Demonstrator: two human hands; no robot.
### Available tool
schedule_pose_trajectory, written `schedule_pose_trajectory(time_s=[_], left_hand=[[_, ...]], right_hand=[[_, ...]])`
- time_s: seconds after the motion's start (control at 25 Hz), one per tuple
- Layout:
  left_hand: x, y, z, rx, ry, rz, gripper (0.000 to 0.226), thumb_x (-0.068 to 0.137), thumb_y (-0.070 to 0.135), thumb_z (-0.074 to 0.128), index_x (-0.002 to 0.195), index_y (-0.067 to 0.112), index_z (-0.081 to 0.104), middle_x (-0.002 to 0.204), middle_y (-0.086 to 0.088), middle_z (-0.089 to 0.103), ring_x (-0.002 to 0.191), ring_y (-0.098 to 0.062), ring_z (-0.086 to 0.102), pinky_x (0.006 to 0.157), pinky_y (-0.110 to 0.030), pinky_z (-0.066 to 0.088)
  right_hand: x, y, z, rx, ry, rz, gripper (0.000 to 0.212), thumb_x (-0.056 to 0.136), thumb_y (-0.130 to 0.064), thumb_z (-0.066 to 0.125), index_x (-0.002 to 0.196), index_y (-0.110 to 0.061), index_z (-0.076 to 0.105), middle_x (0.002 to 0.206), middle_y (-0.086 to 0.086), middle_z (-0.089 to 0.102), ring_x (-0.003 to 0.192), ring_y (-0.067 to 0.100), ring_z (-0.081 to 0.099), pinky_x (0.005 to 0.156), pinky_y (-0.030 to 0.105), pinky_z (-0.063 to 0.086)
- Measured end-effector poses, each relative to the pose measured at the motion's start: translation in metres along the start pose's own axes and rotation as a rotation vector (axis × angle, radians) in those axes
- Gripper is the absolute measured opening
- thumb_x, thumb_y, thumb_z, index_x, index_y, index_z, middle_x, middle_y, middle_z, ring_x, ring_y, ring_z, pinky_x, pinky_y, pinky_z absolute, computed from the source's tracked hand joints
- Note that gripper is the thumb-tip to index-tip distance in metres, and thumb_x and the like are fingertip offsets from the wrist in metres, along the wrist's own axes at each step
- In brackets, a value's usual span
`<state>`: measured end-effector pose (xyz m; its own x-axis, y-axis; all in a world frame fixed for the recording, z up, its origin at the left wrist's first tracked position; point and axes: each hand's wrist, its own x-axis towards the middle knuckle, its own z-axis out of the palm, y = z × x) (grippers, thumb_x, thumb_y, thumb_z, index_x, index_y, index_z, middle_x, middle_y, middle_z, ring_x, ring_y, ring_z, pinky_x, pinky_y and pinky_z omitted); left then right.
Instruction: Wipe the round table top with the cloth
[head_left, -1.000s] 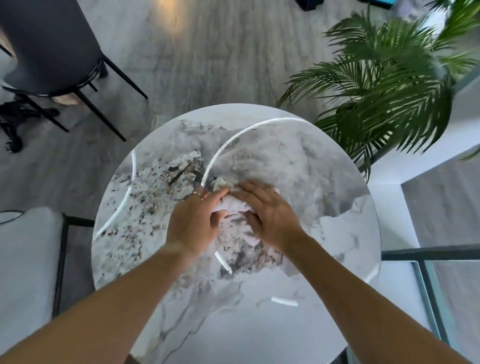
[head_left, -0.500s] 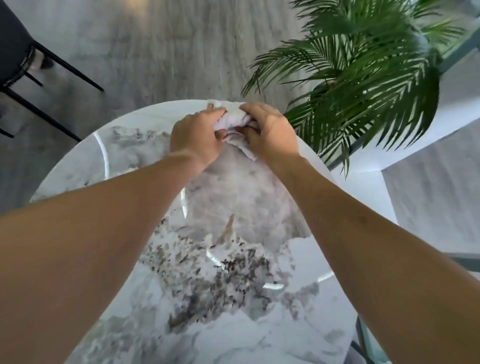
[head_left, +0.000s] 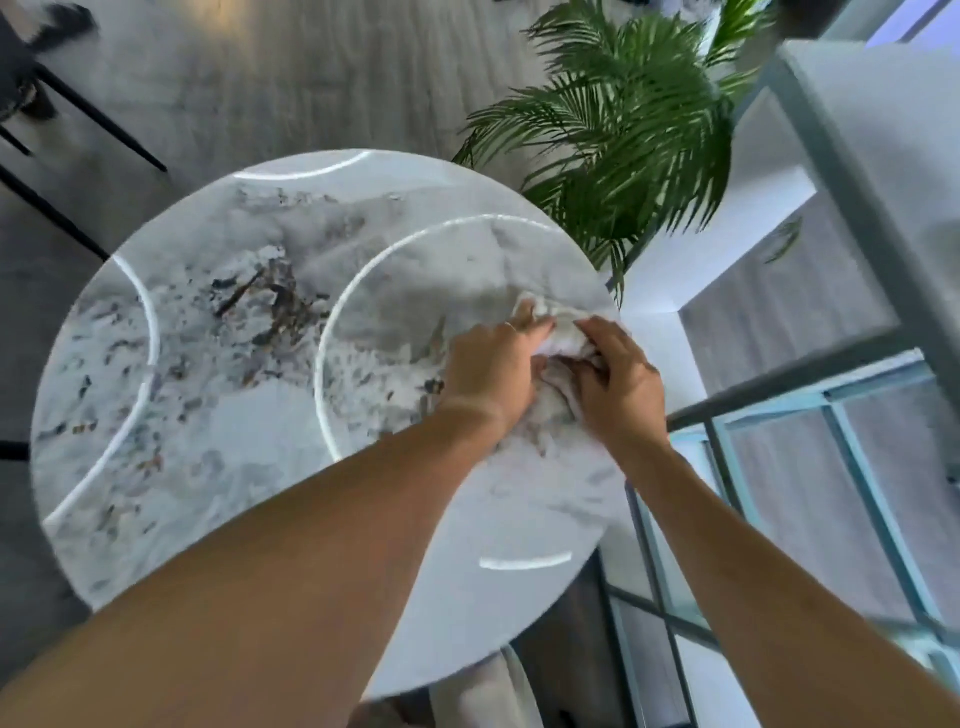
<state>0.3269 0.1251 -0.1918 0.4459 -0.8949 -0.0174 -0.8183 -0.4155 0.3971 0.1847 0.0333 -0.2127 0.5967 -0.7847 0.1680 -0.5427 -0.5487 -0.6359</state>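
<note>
The grey wood-look floor (head_left: 322, 78) fills the far side of the room, blurred all over. On it stands the round table top (head_left: 218, 415), white marble pattern with grey and brown veining and bright curved streaks of reflected light; its near edge is cut across by the person's two bare forearms, which cover a good part of it. Beyond the table's far-right edge a green palm plant (head_left: 639, 135) spreads its fronds, its pot hidden from here. To the right runs a pale metal-framed glass railing (head_left: 841, 218), smeared and running out of sight at the border. At the top left only the thin black legs of a chair (head_left: 88, 119) show — the seat is mostly cut off. Both hands sit together near the table's right edge. The left hand (head_left: 488, 369) lies knuckles up, fingers curled down onto the cloth (head_left: 563, 340), a ring on one finger. The right hand (head_left: 618, 384) presses from the other side, its fingers bent and bunched into the same cloth. The cloth is a small pale crumpled wad — most of it is buried under the two hands, so its full shape is hard to make out, and it blends with the marble.
</note>
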Motion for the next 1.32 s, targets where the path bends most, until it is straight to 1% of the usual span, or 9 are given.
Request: schedule_pose_trajectory(time_s=[0.12,0.2,0.32,0.48,0.68,0.8,0.96,1.16,1.32], left_hand=[[-0.075,0.008,-0.002,-0.074,-0.011,0.052,0.057,0.082,0.008,0.063,0.134,0.032,0.060,0.116,-0.014,0.073,0.090,-0.040,0.070,0.077,-0.043,0.057],[-0.125,0.001,-0.005,-0.055,-0.026,0.087,0.055,0.084,0.012,0.066,0.134,0.031,0.060,0.126,-0.011,0.070,0.087,-0.041,0.069,0.075,-0.043,0.057],[-0.189,-0.026,-0.012,-0.001,-0.066,0.070,0.053,0.092,0.026,0.059,0.143,0.038,0.049,0.150,0.005,0.049,0.092,-0.037,0.068,0.078,-0.044,0.054],[-0.263,-0.071,-0.038,0.011,-0.063,-0.054,0.056,0.095,0.031,0.055,0.146,0.046,0.037,0.157,0.018,0.034,0.104,-0.028,0.068,0.087,-0.045,0.052],[-0.329,-0.141,-0.075,0.010,0.007,-0.238,0.053,0.093,0.032,0.058,0.142,0.048,0.044,0.152,0.019,0.042,0.106,-0.023,0.069,0.087,-0.041,0.048],[-0.340,-0.180,-0.092,-0.010,0.051,-0.364,0.050,0.091,0.032,0.062,0.138,0.047,0.051,0.150,0.024,0.041,0.112,-0.016,0.067,0.087,-0.038,0.044],[-0.327,-0.223,-0.108,-0.030,0.091,-0.497,0.049,0.094,0.031,0.060,0.139,0.045,0.050,0.151,0.024,0.040,0.125,-0.013,0.058,0.097,-0.043,0.042],[-0.275,-0.271,-0.126,-0.007,0.133,-0.624,0.050,0.093,0.034,0.062,0.141,0.042,0.049,0.149,0.015,0.049,0.130,-0.020,0.056,0.104,-0.049,0.043],[-0.219,-0.305,-0.136,0.024,0.160,-0.688,0.049,0.093,0.032,0.061,0.141,0.038,0.050,0.147,0.009,0.053,0.129,-0.025,0.056,0.104,-0.049,0.042]], right_hand=[[-0.082,-0.014,-0.008,0.038,0.013,0.029,0.047,0.088,-0.031,0.063,0.132,-0.016,0.061,0.136,0.003,0.062,0.123,0.023,0.059,0.101,0.030,0.047],[-0.134,-0.028,-0.005,0.043,0.026,0.054,0.046,0.086,-0.019,0.071,0.132,-0.016,0.062,0.140,0.005,0.060,0.129,0.023,0.057,0.103,0.039,0.049],[-0.189,-0.058,0.009,0.039,-0.034,0.047,0.054,0.082,0.000,0.073,0.133,-0.015,0.063,0.145,0.007,0.057,0.139,0.027,0.048,0.107,0.050,0.047],[-0.230,-0.109,0.040,0.037,-0.162,-0.092,0.054,0.079,-0.001,0.070,0.131,-0.014,0.065,0.142,0.007,0.059,0.140,0.031,0.046,0.107,0.052,0.046],[-0.244,-0.180,0.088,0.100,-0.374,-0.238,0.045,0.088,-0.017,0.061,0.133,-0.018,0.063,0.146,0.003,0.056,0.143,0.029,0.042,0.111,0.047,0.043],[-0.229,-0.216,0.118,0.115,-0.473,-0.336,0.047,0.092,-0.031,0.050,0.136,-0.017,0.061,0.147,0.005,0.055,0.143,0.030,0.041,0.113,0.048,0.040],[-0.192,-0.250,0.160,0.111,-0.531,-0.426,0.049,0.094,-0.037,0.046,0.134,-0.014,0.061,0.144,0.008,0.057,0.141,0.032,0.044,0.111,0.050,0.042],[-0.116,-0.278,0.212,0.104,-0.554,-0.525,0.041,0.093,-0.020,0.064,0.134,-0.013,0.062,0.142,0.009,0.059,0.136,0.033,0.048,0.094,0.046,0.053],[-0.049,-0.293,0.247,0.152,-0.558,-0.578,0.041,0.089,-0.018,0.071,0.130,-0.014,0.065,0.138,0.008,0.062,0.131,0.033,0.052,0.095,0.045,0.052]])
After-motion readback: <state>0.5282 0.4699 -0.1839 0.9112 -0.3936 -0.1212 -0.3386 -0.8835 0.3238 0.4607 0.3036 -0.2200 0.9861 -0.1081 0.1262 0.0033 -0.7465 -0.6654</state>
